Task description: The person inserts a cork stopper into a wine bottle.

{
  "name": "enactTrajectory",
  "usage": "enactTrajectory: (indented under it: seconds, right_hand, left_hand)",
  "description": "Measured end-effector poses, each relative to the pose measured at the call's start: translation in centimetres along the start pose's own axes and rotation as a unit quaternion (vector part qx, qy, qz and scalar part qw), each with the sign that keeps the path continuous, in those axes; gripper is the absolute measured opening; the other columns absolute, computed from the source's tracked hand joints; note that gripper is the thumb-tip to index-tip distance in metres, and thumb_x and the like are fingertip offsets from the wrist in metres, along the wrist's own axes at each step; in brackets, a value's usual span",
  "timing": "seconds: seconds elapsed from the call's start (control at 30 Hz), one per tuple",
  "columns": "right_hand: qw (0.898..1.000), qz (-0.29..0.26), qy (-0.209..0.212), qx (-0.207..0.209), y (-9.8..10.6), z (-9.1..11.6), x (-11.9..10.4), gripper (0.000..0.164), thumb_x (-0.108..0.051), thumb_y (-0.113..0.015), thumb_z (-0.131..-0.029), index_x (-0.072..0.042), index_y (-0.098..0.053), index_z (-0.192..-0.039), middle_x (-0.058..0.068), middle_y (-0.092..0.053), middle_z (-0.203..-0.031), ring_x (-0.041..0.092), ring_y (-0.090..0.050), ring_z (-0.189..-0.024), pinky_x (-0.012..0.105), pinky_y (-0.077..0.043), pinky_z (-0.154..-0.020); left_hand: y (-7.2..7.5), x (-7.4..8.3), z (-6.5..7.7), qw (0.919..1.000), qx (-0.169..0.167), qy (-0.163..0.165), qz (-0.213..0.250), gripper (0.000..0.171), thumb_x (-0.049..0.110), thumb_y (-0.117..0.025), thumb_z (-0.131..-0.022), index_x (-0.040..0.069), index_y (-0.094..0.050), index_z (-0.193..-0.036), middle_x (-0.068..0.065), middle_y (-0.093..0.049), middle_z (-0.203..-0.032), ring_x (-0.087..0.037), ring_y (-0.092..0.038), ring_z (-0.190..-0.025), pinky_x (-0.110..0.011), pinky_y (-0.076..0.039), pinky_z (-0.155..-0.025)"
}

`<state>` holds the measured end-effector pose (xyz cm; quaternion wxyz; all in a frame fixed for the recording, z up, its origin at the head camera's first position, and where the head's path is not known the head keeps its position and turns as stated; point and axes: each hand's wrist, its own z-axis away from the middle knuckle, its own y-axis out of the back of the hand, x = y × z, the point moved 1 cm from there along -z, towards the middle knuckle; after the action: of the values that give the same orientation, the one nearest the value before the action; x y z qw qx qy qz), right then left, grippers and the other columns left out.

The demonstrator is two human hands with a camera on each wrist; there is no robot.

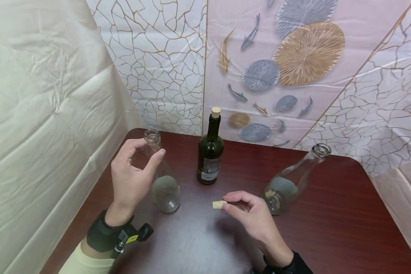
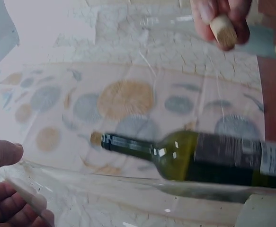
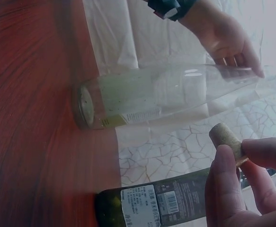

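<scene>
A clear glass bottle stands on the left of the table, its mouth uncovered. Around its neck is my left hand, thumb on one side and fingers on the other. My right hand pinches a small cork between thumb and fingers, above the table and between the bottles. In the right wrist view the cork points out past the fingertips. Part of the left fingers shows through glass in the left wrist view. Between and beyond both hands stands a dark green wine bottle with a cork in its mouth.
To the right, behind my right hand, is a second clear bottle, with a cork-coloured piece inside near its base. The dark red table ends at patterned cloth behind and pale cloth on the left.
</scene>
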<state>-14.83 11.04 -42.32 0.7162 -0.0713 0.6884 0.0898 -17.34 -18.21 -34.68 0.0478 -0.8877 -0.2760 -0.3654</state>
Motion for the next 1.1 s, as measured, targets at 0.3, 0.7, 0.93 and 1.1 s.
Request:
enactTrajectory:
  seconds: [0.3, 0.7, 0.93, 1.1]
  right_hand:
    - [1.000, 0.002, 0.018, 0.003, 0.7, 0.5, 0.1, 0.022, -0.002, -0.078, -0.091, 0.004, -0.075, -0.113, 0.010, -0.072, -0.118, 0.010, -0.075, -0.097, 0.030, -0.064, -0.087]
    - [0.999, 0.017, 0.033, 0.016, 1.6, 0.7, 0.0, 0.030, -0.002, -0.078, -0.091, 0.013, -0.071, -0.116, 0.008, -0.074, -0.115, 0.010, -0.076, -0.096, 0.033, -0.065, -0.086]
    - [0.998, 0.043, 0.011, 0.035, 1.8, 0.7, 0.0, 0.034, -0.007, -0.081, -0.090, 0.011, -0.072, -0.117, 0.011, -0.076, -0.116, 0.009, -0.075, -0.104, 0.026, -0.064, -0.086]
    - [0.998, 0.045, 0.020, 0.037, 2.0, 0.7, 0.1, 0.031, -0.006, -0.080, -0.090, 0.011, -0.073, -0.116, 0.012, -0.075, -0.116, 0.009, -0.074, -0.104, 0.025, -0.063, -0.085]
  left_hand:
    - [-1.6, 2.8, 1.6, 0.9955, -0.063, -0.034, 0.062, 0.027, -0.003, -0.086, -0.078, 0.000, -0.073, -0.102, -0.010, -0.071, -0.096, -0.011, -0.064, -0.088, -0.018, -0.053, -0.081]
    - [-2.8, 4.7, 3.0, 0.9846, -0.132, -0.040, 0.108, 0.034, -0.001, -0.089, -0.077, 0.005, -0.073, -0.106, -0.006, -0.070, -0.097, -0.010, -0.065, -0.092, -0.019, -0.054, -0.088]
    - [-3.4, 4.8, 3.7, 0.9782, -0.158, -0.049, 0.125, 0.035, 0.000, -0.088, -0.077, 0.006, -0.072, -0.108, -0.006, -0.071, -0.100, -0.011, -0.065, -0.090, -0.020, -0.055, -0.085]
    - [-3.7, 4.6, 4.0, 0.9761, -0.166, -0.053, 0.129, 0.034, 0.000, -0.088, -0.078, 0.006, -0.072, -0.107, -0.006, -0.071, -0.100, -0.011, -0.065, -0.089, -0.019, -0.055, -0.082]
